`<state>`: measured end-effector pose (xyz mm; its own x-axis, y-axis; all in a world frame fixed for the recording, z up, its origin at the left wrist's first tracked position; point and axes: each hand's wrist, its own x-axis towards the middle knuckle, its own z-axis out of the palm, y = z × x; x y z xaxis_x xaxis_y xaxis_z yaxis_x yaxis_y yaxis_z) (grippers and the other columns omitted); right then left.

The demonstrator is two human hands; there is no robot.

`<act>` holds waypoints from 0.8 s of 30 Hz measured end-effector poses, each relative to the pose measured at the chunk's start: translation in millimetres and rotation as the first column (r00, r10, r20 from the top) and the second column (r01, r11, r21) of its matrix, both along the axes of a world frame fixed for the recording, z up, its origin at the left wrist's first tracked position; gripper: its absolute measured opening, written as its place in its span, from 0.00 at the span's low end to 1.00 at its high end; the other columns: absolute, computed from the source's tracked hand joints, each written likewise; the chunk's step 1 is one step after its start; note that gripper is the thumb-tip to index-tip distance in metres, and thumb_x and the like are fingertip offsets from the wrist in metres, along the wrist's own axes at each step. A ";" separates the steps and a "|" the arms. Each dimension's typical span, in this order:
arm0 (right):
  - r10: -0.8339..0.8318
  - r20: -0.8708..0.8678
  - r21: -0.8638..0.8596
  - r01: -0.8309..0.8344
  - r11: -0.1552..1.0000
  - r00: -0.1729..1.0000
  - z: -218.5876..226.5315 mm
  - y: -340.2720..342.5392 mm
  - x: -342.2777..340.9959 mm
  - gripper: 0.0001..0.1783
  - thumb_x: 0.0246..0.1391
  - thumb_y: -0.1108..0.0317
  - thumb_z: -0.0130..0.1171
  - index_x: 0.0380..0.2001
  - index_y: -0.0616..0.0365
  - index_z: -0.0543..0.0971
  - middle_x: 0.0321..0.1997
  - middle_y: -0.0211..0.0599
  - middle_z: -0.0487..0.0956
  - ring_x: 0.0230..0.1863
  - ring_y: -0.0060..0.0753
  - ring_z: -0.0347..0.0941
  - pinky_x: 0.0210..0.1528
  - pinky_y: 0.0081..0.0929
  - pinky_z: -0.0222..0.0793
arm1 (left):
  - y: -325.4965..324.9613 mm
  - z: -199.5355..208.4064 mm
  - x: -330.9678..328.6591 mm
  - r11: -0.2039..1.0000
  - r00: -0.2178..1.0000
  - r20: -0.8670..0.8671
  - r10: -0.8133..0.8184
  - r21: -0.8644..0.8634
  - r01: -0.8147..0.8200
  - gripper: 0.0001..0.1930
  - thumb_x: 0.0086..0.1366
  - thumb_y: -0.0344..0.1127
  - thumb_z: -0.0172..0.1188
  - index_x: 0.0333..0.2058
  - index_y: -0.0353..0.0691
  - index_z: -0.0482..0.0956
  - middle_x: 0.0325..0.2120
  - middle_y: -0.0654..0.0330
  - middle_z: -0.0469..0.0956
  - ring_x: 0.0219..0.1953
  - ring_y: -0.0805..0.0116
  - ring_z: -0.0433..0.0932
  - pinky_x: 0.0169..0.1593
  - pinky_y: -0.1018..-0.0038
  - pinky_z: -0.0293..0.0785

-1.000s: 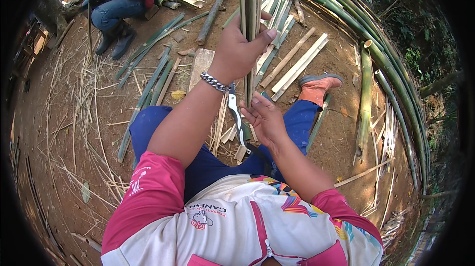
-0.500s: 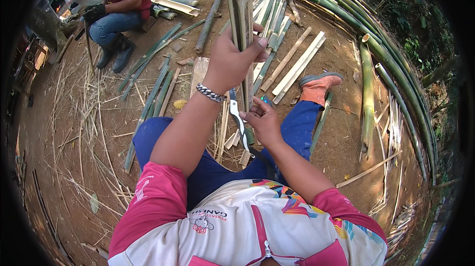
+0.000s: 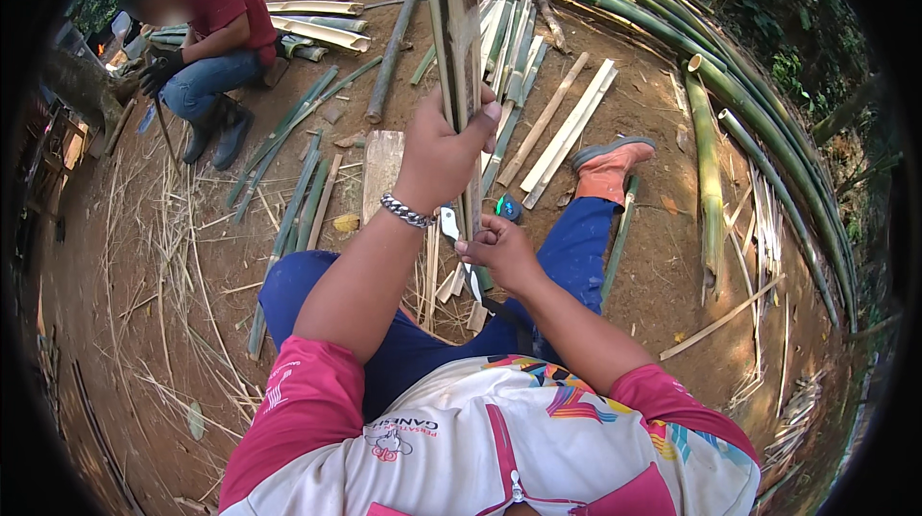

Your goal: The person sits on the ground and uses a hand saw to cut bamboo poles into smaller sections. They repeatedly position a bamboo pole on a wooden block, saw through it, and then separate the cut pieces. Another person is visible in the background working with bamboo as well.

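Split bamboo strips (image 3: 451, 7) stand nearly upright before me, their upper ends running out of the picture. My left hand (image 3: 447, 146), with a chain bracelet at the wrist, is closed round them partway up. Lower down, my right hand (image 3: 504, 252) pinches the bottom end of the strips between thumb and fingers. Just behind that end, between my legs, is a curved white and black tool (image 3: 471, 278), partly hidden; I cannot make out its kind. A pale wooden block (image 3: 383, 166) lies on the ground beyond my left forearm.
Split bamboo pieces (image 3: 571, 137) and green strips (image 3: 307, 192) lie around my legs. Long green poles (image 3: 615, 2) curve along the far and right sides, with a thick pole (image 3: 708, 180) beside my orange boot (image 3: 615, 168). A person in red (image 3: 230, 17) crouches at far left.
My right hand has come slightly lower and its fingers have drawn in on the bottom end of the strips. The left hand keeps its hold. The surroundings have shifted a little leftward in view.
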<state>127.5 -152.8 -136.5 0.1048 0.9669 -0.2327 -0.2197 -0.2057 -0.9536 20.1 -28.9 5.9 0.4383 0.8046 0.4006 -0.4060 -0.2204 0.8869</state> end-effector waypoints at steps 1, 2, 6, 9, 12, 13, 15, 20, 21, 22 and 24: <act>-0.001 -0.004 -0.010 0.001 1.000 1.000 0.2 -0.3 1.5 0.21 0.55 0.76 0.68 0.52 0.64 0.77 0.31 0.26 0.79 0.31 0.16 0.76 0.37 0.18 0.76 | -2.6 0.1 1.2 1.000 1.000 0.003 -0.007 -0.005 0.007 0.11 0.68 0.34 0.63 0.43 0.34 0.74 0.24 0.64 0.77 0.26 0.76 0.77 0.31 0.77 0.73; -0.002 -0.008 -0.020 0.002 1.000 1.000 0.9 -0.4 2.8 0.21 0.55 0.76 0.68 0.51 0.64 0.77 0.30 0.25 0.79 0.30 0.16 0.76 0.36 0.18 0.76 | -6.3 0.2 3.2 1.000 1.000 0.007 -0.014 -0.011 0.015 0.12 0.68 0.34 0.64 0.43 0.34 0.74 0.24 0.64 0.77 0.26 0.77 0.77 0.31 0.77 0.73; -0.034 0.007 -0.058 0.035 0.998 0.999 7.6 -2.8 1.9 0.20 0.54 0.77 0.68 0.51 0.64 0.78 0.28 0.26 0.79 0.30 0.17 0.76 0.36 0.19 0.76 | -15.3 -1.6 7.9 0.999 0.999 0.012 -0.047 -0.006 0.047 0.12 0.68 0.36 0.64 0.43 0.35 0.74 0.25 0.64 0.77 0.26 0.78 0.77 0.32 0.77 0.74; -0.069 -0.031 -0.052 0.067 0.996 0.997 8.8 -5.2 1.9 0.20 0.53 0.78 0.68 0.50 0.64 0.78 0.29 0.28 0.80 0.30 0.18 0.77 0.36 0.20 0.76 | -19.5 -0.9 8.2 0.999 0.998 -0.045 -0.051 0.015 0.052 0.12 0.68 0.36 0.64 0.44 0.36 0.74 0.26 0.65 0.77 0.27 0.78 0.77 0.32 0.77 0.74; -0.056 -0.075 -0.028 0.054 0.998 0.996 9.7 -10.2 1.9 0.20 0.53 0.78 0.68 0.50 0.65 0.78 0.30 0.30 0.80 0.31 0.19 0.78 0.36 0.20 0.76 | -19.8 -5.7 11.0 0.997 0.997 -0.019 -0.080 0.002 0.080 0.11 0.68 0.35 0.64 0.44 0.37 0.74 0.26 0.66 0.76 0.26 0.80 0.75 0.32 0.78 0.73; -0.063 -0.070 -0.030 0.061 0.998 0.996 9.2 -11.2 1.2 0.20 0.53 0.79 0.69 0.50 0.65 0.77 0.30 0.30 0.81 0.31 0.19 0.78 0.36 0.20 0.76 | -19.6 -6.7 11.5 0.996 0.996 -0.006 -0.090 -0.001 0.090 0.11 0.68 0.34 0.64 0.44 0.37 0.74 0.26 0.66 0.76 0.26 0.80 0.75 0.31 0.78 0.73; -0.076 -0.060 -0.037 0.073 0.997 0.995 7.8 -12.9 0.7 0.21 0.52 0.79 0.69 0.50 0.66 0.77 0.30 0.31 0.81 0.31 0.20 0.78 0.36 0.20 0.76 | -20.0 -5.5 11.5 0.997 0.997 -0.010 -0.080 -0.017 0.080 0.11 0.68 0.33 0.63 0.45 0.37 0.74 0.25 0.66 0.75 0.25 0.79 0.73 0.31 0.78 0.71; -0.106 -0.079 -0.078 0.100 0.992 0.991 12.9 -15.3 -0.1 0.24 0.52 0.79 0.69 0.53 0.67 0.76 0.30 0.31 0.81 0.31 0.20 0.78 0.36 0.19 0.75 | -13.8 -12.8 11.6 0.995 0.999 0.011 -0.042 -0.087 0.043 0.09 0.69 0.30 0.61 0.45 0.36 0.73 0.24 0.65 0.73 0.24 0.78 0.71 0.30 0.78 0.70; -0.112 -0.078 -0.080 0.105 0.991 0.991 13.2 -16.9 1.9 0.25 0.51 0.79 0.69 0.53 0.67 0.76 0.30 0.31 0.82 0.31 0.20 0.78 0.36 0.19 0.75 | -13.1 -15.5 13.2 0.995 0.999 0.012 -0.044 -0.091 0.045 0.09 0.69 0.30 0.61 0.44 0.36 0.73 0.24 0.66 0.73 0.24 0.78 0.71 0.29 0.78 0.70; -0.099 -0.076 -0.080 0.093 0.992 0.992 9.5 -18.0 5.2 0.25 0.52 0.79 0.70 0.53 0.67 0.76 0.30 0.31 0.82 0.31 0.19 0.78 0.36 0.19 0.75 | -12.6 -17.8 14.8 0.994 0.999 0.014 -0.045 -0.095 0.046 0.08 0.70 0.29 0.61 0.43 0.36 0.73 0.23 0.66 0.73 0.23 0.78 0.70 0.29 0.78 0.69; -0.065 -0.078 -0.079 0.059 0.995 0.995 -0.1 -19.4 10.2 0.25 0.52 0.79 0.70 0.54 0.67 0.76 0.30 0.30 0.82 0.31 0.19 0.78 0.36 0.19 0.74 | -10.3 -23.5 16.7 0.993 0.998 0.027 -0.060 -0.101 0.063 0.08 0.70 0.31 0.61 0.43 0.37 0.73 0.23 0.68 0.72 0.23 0.80 0.70 0.28 0.78 0.68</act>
